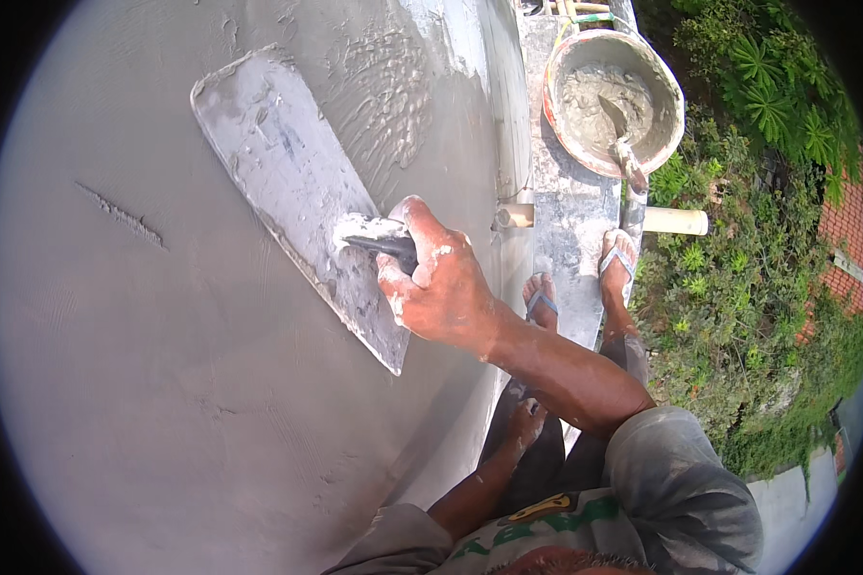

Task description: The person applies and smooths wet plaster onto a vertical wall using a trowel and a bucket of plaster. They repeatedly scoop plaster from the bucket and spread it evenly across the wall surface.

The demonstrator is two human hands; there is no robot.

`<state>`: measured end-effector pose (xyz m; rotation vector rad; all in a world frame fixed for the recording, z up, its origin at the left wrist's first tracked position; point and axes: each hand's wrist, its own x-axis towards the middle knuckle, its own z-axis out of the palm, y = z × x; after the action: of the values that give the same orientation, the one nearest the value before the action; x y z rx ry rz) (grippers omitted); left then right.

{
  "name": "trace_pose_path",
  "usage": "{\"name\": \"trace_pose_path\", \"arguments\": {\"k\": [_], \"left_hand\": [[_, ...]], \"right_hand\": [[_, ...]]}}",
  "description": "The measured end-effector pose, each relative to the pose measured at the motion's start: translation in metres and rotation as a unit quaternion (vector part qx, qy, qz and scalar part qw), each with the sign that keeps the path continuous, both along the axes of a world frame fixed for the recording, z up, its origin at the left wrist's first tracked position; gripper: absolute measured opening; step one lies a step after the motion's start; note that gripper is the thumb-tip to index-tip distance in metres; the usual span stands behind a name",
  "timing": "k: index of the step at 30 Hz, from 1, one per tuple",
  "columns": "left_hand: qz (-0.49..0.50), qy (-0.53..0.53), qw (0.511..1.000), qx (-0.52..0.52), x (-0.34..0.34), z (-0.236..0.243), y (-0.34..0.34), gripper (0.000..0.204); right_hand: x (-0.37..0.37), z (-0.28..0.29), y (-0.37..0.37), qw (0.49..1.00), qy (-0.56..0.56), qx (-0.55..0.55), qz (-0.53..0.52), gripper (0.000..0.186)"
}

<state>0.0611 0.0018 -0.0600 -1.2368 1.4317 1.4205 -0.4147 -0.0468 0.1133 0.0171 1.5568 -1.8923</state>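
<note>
My right hand (441, 278) is wrapped round the dark handle of a plastering trowel (297, 163). Its long, mortar-smeared blade lies against or very close to the grey plastered wall (163, 316); the exact contact cannot be told. Rough ridges of plaster show beside the blade, and a short raised streak marks the wall to its left. My left hand (527, 422) hangs low by my dark trousers, its fingers curled; anything inside them is hidden. Beyond my feet stands a bucket (669, 110) part-filled with wet mortar (585, 101), with a mortar-coated scoop-like tool (629, 161) leaning in it.
I stand in flip-flops on a narrow scaffold plank (575, 249) alongside the wall. A pole (633, 213) runs along its right edge, and a pale tube end (676, 221) juts out crosswise. Past that edge, green plants (729, 287) and a tiled roof (844, 240) lie below.
</note>
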Motion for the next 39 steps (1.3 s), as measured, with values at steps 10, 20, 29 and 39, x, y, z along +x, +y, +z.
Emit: {"name": "trace_pose_path", "arguments": {"k": [10, 20, 29, 39], "left_hand": [[-0.414, 0.014, 0.893, -0.177, -0.101, 0.08, 0.007, 0.053], [-0.447, 0.065, 0.86, -0.239, -0.123, 0.071, 0.006, 0.048], [-0.477, 0.135, 0.815, -0.299, -0.097, 0.065, 0.01, 0.044], [-0.503, 0.072, 0.819, -0.265, -0.107, 0.062, 0.01, 0.046]], "right_hand": [[-0.048, -0.137, 0.038, 0.973, -0.152, 0.076, -0.155, 0.004], [-0.122, -0.194, -0.004, 0.978, -0.161, -0.008, -0.136, 0.002], [-0.069, -0.071, 0.008, 0.993, 0.017, 0.102, -0.055, 0.016], [0.063, 0.015, 0.033, 0.992, -0.052, -0.074, 0.09, 0.02]]}}
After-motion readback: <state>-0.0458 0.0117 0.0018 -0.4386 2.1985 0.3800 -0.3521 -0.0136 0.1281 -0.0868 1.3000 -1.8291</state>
